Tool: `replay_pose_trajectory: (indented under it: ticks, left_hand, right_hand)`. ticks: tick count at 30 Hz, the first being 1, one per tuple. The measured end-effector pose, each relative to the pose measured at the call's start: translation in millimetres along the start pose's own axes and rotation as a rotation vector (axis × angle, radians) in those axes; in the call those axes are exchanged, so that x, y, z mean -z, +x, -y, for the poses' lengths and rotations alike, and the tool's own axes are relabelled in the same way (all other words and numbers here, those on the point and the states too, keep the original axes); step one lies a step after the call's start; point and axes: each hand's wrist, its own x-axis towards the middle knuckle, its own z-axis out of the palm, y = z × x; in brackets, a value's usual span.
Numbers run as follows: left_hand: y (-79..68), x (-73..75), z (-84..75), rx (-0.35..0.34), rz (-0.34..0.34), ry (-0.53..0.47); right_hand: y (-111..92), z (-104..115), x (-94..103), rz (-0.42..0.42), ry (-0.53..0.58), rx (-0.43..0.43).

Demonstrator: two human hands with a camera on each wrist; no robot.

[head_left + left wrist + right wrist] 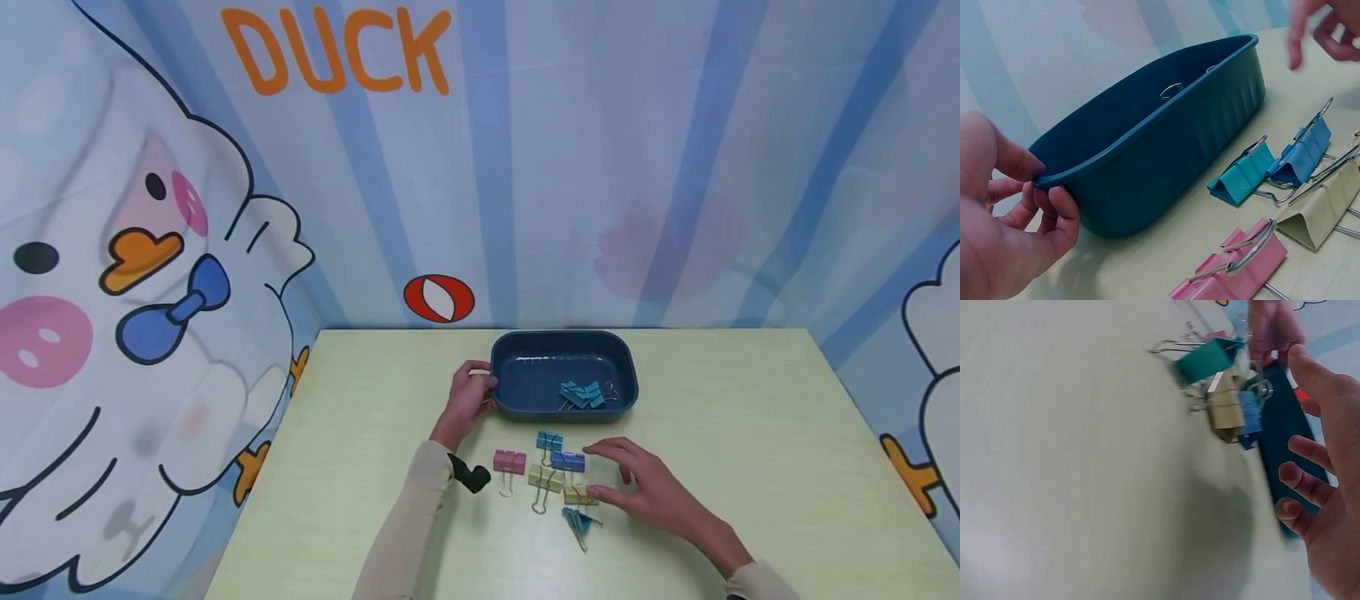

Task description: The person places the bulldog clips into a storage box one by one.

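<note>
My left hand (467, 404) pinches the left end of a dark blue tray (1166, 165), its thumb over the rim and curled fingers beneath it. Just right of the loose binder clips hangs my right hand (652, 487), its fingers spread and nothing between them. Nearest its fingertips are a blue binder clip (567, 461) and a yellow binder clip (576, 495). A cream binder clip (546, 477), a pink binder clip (509, 462) and a teal binder clip (550, 441) lie left of these. Another teal clip (1205, 362) lies closest to the person.
Several teal clips (583, 395) lie inside the tray at its right side. The pale table (720, 383) ends at the back against a printed duck curtain (555, 167). More curtain hangs along both sides.
</note>
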Motion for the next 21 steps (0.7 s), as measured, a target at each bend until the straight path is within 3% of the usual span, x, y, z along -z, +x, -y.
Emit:
replay_pose_trajectory:
  ticks: [7,16,21]
  left_hand:
    - [-0.3,-0.3,-0.9,0.006,0.0,0.002]
    - [-0.8,-1.0,-0.8,-0.003,-0.001,0.001]
    - [-0.8,-0.7,-0.4,-0.007,0.001,-0.003]
  right_hand:
    - [-22,-16,-20.9,0.006,-0.049,0.038]
    - [-25,-16,-32.0,0.034,-0.165,0.043]
    - [-25,-17,-36.9,-0.032,-0.204,0.076]
